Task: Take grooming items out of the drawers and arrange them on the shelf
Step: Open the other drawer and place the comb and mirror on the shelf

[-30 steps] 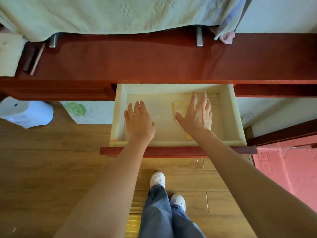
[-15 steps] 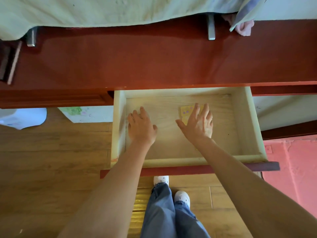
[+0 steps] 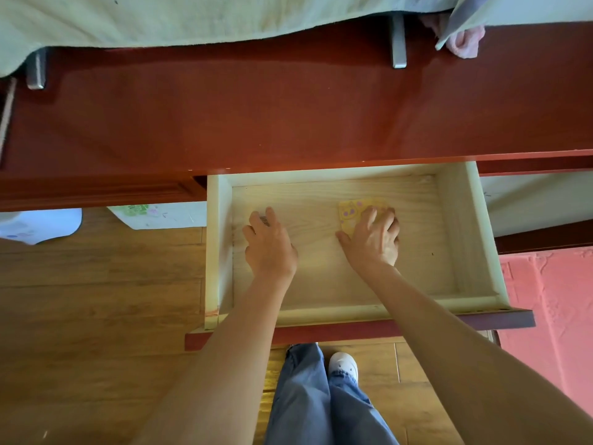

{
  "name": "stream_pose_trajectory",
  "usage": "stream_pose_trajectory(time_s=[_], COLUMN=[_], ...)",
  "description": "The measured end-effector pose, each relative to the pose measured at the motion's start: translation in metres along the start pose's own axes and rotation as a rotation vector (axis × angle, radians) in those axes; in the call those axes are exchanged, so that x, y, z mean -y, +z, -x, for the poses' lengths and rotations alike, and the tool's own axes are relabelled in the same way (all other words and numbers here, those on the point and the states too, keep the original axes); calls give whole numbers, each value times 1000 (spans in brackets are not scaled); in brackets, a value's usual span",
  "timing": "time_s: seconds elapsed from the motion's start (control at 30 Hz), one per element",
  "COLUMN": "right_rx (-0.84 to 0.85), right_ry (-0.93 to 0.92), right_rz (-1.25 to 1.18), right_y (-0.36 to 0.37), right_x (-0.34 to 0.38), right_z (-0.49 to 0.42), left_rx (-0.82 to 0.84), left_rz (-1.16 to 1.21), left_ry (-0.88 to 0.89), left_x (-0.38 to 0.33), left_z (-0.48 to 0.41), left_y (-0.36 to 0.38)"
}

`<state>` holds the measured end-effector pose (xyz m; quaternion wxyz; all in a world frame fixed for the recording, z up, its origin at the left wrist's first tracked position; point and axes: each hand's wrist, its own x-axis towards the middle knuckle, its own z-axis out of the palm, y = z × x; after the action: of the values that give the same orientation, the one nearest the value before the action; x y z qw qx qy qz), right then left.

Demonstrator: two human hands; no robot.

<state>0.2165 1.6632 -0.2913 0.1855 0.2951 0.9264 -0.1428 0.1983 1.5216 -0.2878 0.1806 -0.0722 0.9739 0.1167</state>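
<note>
Drawer (image 3: 455,220) is pulled out from under the red-brown desk (image 3: 288,117). It is light wood inside and has a red front. Both of the person's hands are inside it.

The right hand (image 3: 372,239) is on a flat yellow thing (image 3: 351,210) with little cat faces on it. This thing lies on the drawer floor, toward the back and a bit to the right of the middle. The fingers are bent over the top of it and the thumb sticks out to the side, by its near corner. It looks like the hand is grabbing it.

The left hand (image 3: 269,242) is on the left side of the drawer, near the left wall. Its fingers are bent down to the drawer floor. A small thing with black stripes (image 3: 264,220) peeks out by the fingers. I cannot tell what it is, and I cannot tell if the hand is holding it or just lying over it. The 2 hands are apart, with bare wood between them.

A light green cloth (image 3: 160,17) hangs over the back of the desk. A pink cloth (image 3: 465,43) sticks out near the right end. Down below are blue jeans (image 3: 321,406), 1 white shoe (image 3: 343,364) and a brown wood floor (image 3: 96,284).
</note>
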Motion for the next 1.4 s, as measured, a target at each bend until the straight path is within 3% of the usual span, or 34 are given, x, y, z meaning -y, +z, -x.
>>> stream_pose_trajectory(time_s=[0.27,0.6,0.93,1.4], right_rx=[18,4,-140,-392], right_ry=[46,114,63,64], right_rz=[7,-138,-233,-312], right_y=[-6,-15,-19,-58], right_x=[5,12,21,30], right_z=[-5,-1,28,55], left_rx=[-24,74,59,-219], left_rz=[133,327,320,412], left_ry=[-88,-236,-71,155], left_x=[-1,7,-1,-22], left_z=[-6,-9,3,26], left_y=[1,-3,-18,-67])
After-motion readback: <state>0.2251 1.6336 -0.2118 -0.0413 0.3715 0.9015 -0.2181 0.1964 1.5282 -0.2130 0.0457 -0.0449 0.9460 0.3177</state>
